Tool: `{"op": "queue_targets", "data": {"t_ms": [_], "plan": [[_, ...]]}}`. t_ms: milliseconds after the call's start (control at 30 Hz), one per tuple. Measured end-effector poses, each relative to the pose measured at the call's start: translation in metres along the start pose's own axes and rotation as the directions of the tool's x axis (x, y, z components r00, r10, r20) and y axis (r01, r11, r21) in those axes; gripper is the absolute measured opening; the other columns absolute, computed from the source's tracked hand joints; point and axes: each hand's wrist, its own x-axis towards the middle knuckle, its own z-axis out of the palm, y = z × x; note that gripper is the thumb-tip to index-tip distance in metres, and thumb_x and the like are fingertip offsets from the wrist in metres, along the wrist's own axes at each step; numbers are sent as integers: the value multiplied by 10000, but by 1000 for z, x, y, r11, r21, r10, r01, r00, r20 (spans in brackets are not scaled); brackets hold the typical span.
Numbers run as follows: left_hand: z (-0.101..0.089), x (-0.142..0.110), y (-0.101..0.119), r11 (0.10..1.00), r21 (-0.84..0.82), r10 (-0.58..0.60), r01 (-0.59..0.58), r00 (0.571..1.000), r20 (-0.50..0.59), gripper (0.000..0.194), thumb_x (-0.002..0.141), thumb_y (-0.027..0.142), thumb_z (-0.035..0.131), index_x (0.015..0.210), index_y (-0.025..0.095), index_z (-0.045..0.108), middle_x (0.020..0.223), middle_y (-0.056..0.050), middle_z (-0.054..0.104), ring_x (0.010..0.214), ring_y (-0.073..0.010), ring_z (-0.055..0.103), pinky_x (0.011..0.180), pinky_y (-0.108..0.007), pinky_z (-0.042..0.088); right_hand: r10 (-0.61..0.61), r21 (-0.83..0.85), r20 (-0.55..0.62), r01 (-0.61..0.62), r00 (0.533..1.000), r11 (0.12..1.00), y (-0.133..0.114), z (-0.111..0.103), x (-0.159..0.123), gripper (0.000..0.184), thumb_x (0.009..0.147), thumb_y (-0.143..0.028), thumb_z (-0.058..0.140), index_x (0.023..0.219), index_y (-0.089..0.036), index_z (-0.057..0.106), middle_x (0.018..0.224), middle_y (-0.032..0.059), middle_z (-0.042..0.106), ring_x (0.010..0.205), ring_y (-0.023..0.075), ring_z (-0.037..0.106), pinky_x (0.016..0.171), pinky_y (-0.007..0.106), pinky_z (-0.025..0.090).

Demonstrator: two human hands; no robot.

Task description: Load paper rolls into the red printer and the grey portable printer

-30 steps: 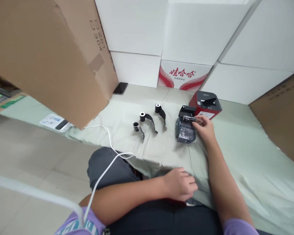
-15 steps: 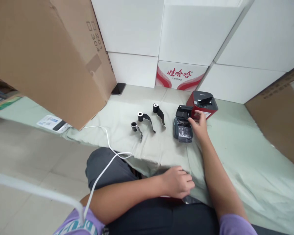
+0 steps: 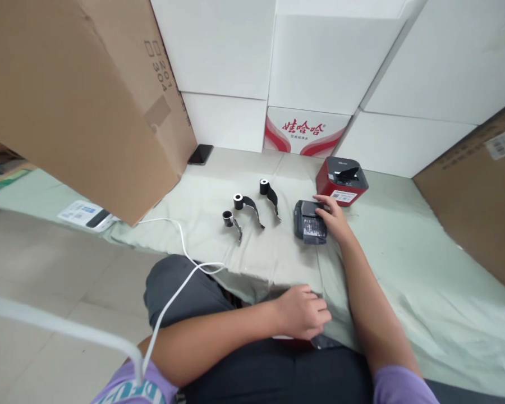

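My right hand [image 3: 331, 217] reaches forward and rests on the right side of a small grey-black handheld printer [image 3: 307, 222] lying on the pale green cloth [image 3: 404, 264]; its fingers lie flat over the printer's lid, which looks shut. A red and black label printer [image 3: 340, 180] stands just behind it. Three small black ribbon rolls [image 3: 249, 209] with loose tails lie to the left. My left hand [image 3: 303, 314] rests curled on the cloth's front edge near my lap, its fingers bent over something dark I cannot make out.
A large brown carton [image 3: 79, 101] overhangs the left side. White boxes [image 3: 328, 62] are stacked at the back, one with red print [image 3: 303, 130]. A black phone [image 3: 201, 154] lies by the carton. A white cable [image 3: 180, 264] runs across my knee. Another brown carton [image 3: 480, 185] stands at right.
The handheld printer's lid stood raised under my right hand a second ago; now it lies down flat with my right hand on top. My left hand has stayed put.
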Motion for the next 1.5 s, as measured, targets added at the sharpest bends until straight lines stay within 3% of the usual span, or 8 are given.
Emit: {"op": "queue_targets", "data": {"t_ms": [300,533,733,900,1033,1300,1400,1500], "plan": [[7,0,-3,1000,11,22,-22,1000,-1,149,918,313,628,864,175,615,843,-44,675,730,-172,617,642,-358,332,264,183,191,-299,945,937,0,-5,5,673,734,-354,697,1391,-302,561,1351,75,624,1215,264,621,1019,423,529],[22,2,-4,995,71,74,-72,997,-29,145,906,284,608,813,173,608,787,-41,654,673,-163,580,629,-359,328,301,117,-2,-299,954,947,-8,-1,-13,672,774,-480,701,1365,-204,539,1360,163,621,1254,289,601,1072,461,491],[17,2,-3,995,78,69,-63,995,-75,171,907,298,593,782,183,609,740,-8,646,645,-147,578,616,-355,324,347,-436,-88,-349,934,830,-57,27,-22,1058,689,-636,777,1538,-152,371,1418,287,504,1333,470,507,1076,595,429],[12,1,-3,996,74,59,-54,996,-70,165,900,300,601,788,178,611,741,-3,648,634,-147,576,602,-353,317,387,-628,-134,-381,912,679,-87,45,-16,945,726,-465,760,1523,-151,362,1377,299,469,1290,503,508,981,576,474],[3,-1,-3,996,78,50,-44,997,-66,167,900,312,612,801,178,603,764,-21,648,659,-159,582,606,-357,321,371,-609,-202,-413,907,678,-74,0,-18,879,725,-511,728,1463,-167,399,1344,254,500,1265,463,533,985,539,483],[-1,-3,0,995,62,87,-81,991,-100,182,882,326,633,785,180,583,763,-10,636,645,-154,565,593,-358,336,515,-636,-338,-595,787,491,-17,-81,-20,985,689,-512,773,1496,-119,366,1432,315,467,1339,506,482,1012,601,477],[-11,-5,-6,999,35,44,-40,991,-127,154,897,299,614,793,188,595,782,-16,663,687,-163,597,636,-356,386,504,-611,-280,-557,817,563,-6,-97,-8,1182,670,-551,805,1604,-111,230,1523,320,423,1412,507,435,1093,613,426],[-36,12,-34,963,-192,-235,188,935,-266,116,941,254,551,938,203,655,929,-41,730,875,-181,674,795,-341,470,384,-498,-267,-468,884,731,1,-116,19,1215,680,-601,803,1622,-100,221,1602,289,384,1486,477,366,1191,607,326]]}}
